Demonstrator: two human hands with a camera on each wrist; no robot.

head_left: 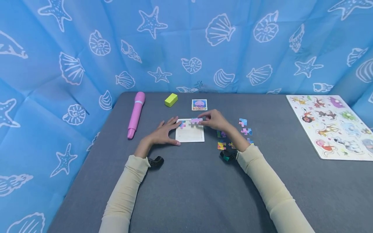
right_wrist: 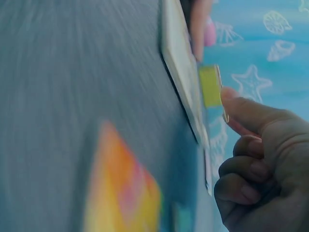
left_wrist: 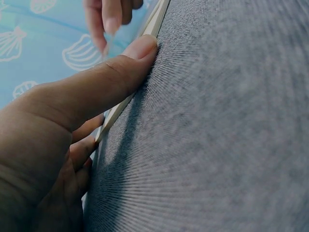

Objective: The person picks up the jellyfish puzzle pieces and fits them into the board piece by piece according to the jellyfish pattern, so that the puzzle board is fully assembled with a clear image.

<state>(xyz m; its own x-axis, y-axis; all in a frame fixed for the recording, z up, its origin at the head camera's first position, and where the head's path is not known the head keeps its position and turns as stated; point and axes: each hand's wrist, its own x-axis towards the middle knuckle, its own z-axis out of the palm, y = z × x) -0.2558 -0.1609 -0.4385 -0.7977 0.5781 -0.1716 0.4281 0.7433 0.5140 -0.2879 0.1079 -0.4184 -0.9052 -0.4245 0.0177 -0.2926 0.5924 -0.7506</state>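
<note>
A shallow white puzzle tray (head_left: 190, 136) lies on the table, with a blue and pink jigsaw piece (head_left: 182, 124) in its upper left corner. My left hand (head_left: 163, 133) is spread at the tray's left side. Its thumb (left_wrist: 140, 48) touches the tray's near edge, and the other fingers reach its left edge. Over the tray's upper part, my right hand (head_left: 215, 120) pinches a pink and purple jigsaw piece (head_left: 196, 121) between thumb and forefinger. The right wrist view shows that piece edge-on, its remaining fingers curled in.
Several loose jigsaw pieces (head_left: 221, 146) lie right of the tray, partly under my right forearm. Behind the tray is a small jellyfish picture (head_left: 199, 105). A yellow-green block (head_left: 171, 100) and a pink microphone-shaped toy (head_left: 136, 115) stand left; an animal board (head_left: 335, 129) lies far right.
</note>
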